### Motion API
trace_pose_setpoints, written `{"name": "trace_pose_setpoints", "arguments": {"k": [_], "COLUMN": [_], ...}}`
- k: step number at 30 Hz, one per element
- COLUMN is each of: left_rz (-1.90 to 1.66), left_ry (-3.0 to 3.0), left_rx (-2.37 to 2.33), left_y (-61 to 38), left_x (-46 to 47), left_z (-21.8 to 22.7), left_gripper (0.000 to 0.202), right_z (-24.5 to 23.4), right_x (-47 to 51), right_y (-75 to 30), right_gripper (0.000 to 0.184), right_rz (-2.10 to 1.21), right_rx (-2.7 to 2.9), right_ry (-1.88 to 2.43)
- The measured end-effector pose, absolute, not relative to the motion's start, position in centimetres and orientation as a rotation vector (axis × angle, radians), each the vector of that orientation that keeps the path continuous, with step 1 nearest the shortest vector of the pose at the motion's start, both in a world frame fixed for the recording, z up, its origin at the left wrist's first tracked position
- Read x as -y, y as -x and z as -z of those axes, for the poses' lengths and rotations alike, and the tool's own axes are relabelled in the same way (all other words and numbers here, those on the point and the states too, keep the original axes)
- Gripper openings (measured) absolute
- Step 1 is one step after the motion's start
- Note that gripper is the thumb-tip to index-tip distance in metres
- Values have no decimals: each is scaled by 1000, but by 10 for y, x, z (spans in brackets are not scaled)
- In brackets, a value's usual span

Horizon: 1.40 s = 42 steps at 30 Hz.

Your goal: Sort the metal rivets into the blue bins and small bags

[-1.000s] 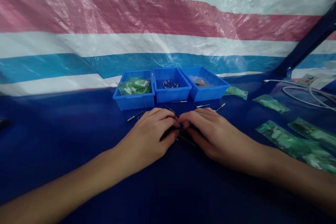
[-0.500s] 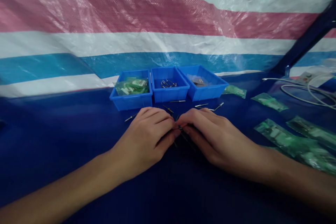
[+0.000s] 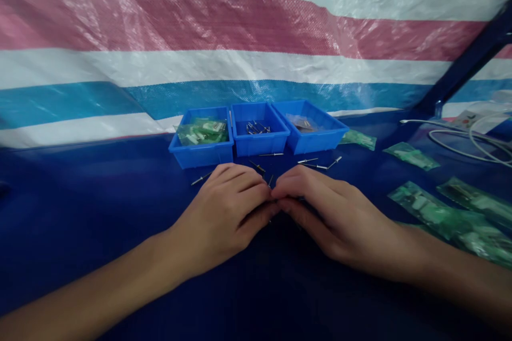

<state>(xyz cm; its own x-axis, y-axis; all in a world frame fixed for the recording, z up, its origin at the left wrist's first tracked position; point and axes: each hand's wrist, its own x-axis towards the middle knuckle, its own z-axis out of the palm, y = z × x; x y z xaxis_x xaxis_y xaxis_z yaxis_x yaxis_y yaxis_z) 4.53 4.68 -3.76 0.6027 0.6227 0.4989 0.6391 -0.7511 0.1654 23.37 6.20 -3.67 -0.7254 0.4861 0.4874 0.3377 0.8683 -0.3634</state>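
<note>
My left hand (image 3: 232, 208) and my right hand (image 3: 336, 213) meet fingertip to fingertip low over the dark blue table (image 3: 256, 298). Thumb and forefinger of each are pressed together in a pinch. Whatever sits between them is covered by the fingers and too small to make out. Just behind the fingertips lies a thin metal blind rivet (image 3: 271, 180), partly hidden. More loose rivets are scattered around: one rivet (image 3: 201, 178) left of my left hand, another rivet (image 3: 271, 154) before the middle bin, and several beyond my right hand, among them a rivet (image 3: 334, 163).
Three blue bins stand in a row: the left bin (image 3: 202, 157) with green packets, the middle bin (image 3: 262, 145) with rivets, the right bin (image 3: 320, 141) with a clear bag. Green plastic packets (image 3: 436, 210) and a white cable (image 3: 460, 144) lie on the right. A striped sheet (image 3: 240, 26) hangs behind.
The fingertips of both hands have closed together, covering the small dark piece that showed between them. Both hands stay in nearly the same place.
</note>
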Motion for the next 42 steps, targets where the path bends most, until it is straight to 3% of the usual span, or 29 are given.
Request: {"name": "trace_pose_setpoints", "arguments": {"k": [19, 42], "left_rz": [948, 780], "left_ry": [2717, 2682], "left_rx": [1200, 1133], "left_y": [-46, -49], "left_x": [-45, -43], "left_z": [36, 40], "left_gripper": [21, 16], "right_z": [35, 33], "right_x": [-63, -61], "right_y": [-234, -233], "right_gripper": [12, 13], "right_rz": [-292, -284], "right_rx": [2351, 2312], "right_ry": [692, 768]}}
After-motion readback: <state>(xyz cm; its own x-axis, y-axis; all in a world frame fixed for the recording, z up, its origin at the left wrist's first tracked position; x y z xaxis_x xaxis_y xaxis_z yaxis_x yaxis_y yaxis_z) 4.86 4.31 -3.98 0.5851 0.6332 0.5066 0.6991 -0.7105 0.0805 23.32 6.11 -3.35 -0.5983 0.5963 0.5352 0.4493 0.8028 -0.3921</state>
